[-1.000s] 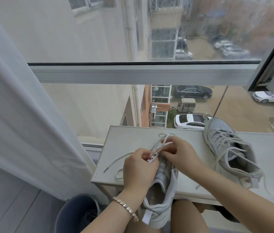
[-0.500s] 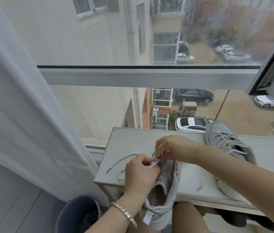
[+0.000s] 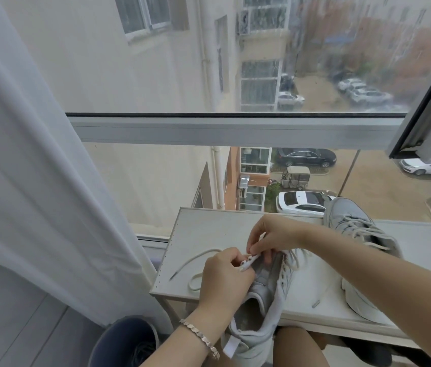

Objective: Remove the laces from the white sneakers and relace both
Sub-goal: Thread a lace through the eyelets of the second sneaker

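While left hand (image 3: 225, 276) grips the near sneaker's (image 3: 270, 308) eyelet flap, right hand (image 3: 275, 237) pinches the lace (image 3: 196, 263) just above it.
Sneaker sits under both hands, heel hanging off the table (image 3: 209, 226) edge. Loose lace end lies left of left hand. Second sneaker (image 3: 362, 234), laced, lies right of right hand.
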The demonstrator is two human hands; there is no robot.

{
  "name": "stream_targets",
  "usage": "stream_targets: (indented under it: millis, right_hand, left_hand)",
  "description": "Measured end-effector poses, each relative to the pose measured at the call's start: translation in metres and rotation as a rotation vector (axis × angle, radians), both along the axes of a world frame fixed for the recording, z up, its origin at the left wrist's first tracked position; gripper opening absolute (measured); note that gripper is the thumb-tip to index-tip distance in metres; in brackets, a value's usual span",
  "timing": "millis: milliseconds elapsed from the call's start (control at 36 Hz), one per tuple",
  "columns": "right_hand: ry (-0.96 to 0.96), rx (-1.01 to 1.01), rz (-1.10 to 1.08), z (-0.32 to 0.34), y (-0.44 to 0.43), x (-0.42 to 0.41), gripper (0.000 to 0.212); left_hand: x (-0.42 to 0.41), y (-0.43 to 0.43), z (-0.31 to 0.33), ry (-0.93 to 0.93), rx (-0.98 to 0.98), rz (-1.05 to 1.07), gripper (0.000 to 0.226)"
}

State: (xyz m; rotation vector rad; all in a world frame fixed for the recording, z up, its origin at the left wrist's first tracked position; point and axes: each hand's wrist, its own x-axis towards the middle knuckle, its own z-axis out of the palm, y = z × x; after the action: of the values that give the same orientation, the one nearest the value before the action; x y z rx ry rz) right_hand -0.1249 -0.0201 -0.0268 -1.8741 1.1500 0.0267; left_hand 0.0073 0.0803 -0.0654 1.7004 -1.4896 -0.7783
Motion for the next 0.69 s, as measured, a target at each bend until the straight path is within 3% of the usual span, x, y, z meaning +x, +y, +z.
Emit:
stream_targets:
  millis: [83,139,306,389,444,500,583,639,694]
  right_hand:
    - [0.080,-0.310,0.005,0.002,0.013,0.007,0.009]
    - [0.006,-0.421,-0.051,0.008,0.026,0.010,0.011]
    - [-0.680,-0.607,-0.275,0.072,0.061,0.018,0.017]
    - [-1.035,-0.739,-0.351,0.110,0.073,0.008,0.021]
    - [-1.150,-0.776,-0.381,0.121,0.076,-0.006,0.019]
    - [-1.086,-0.728,-0.384,0.115,0.071,-0.019,0.016]
    - [-0.880,-0.299,-0.555,0.087,0.056,-0.033,0.014]
    - [-0.465,-0.133,-0.592,0.062,0.048,-0.039,0.009]
    - [-0.008,-0.190,-0.438,0.038,0.044,-0.042,0.013]
  left_hand:
    - [-0.001,-0.002,-0.001,0.001,-0.003,0.040,0.029]
    - [-0.003,-0.003,-0.001,-0.004,-0.012,0.057,0.035]
    - [-0.011,-0.009,-0.002,0.004,-0.045,0.155,0.041]
    - [-0.013,-0.010,-0.004,0.027,-0.020,0.169,0.031]
    - [-0.013,-0.010,-0.006,0.044,-0.004,0.177,0.023]
    - [-0.014,-0.010,-0.006,0.063,0.009,0.189,0.019]
    - [-0.016,-0.012,-0.005,0.066,0.036,0.201,0.011]
    - [-0.018,-0.011,-0.004,0.073,0.049,0.207,0.008]
    - [-0.021,-0.009,-0.004,0.097,0.063,0.216,0.007]
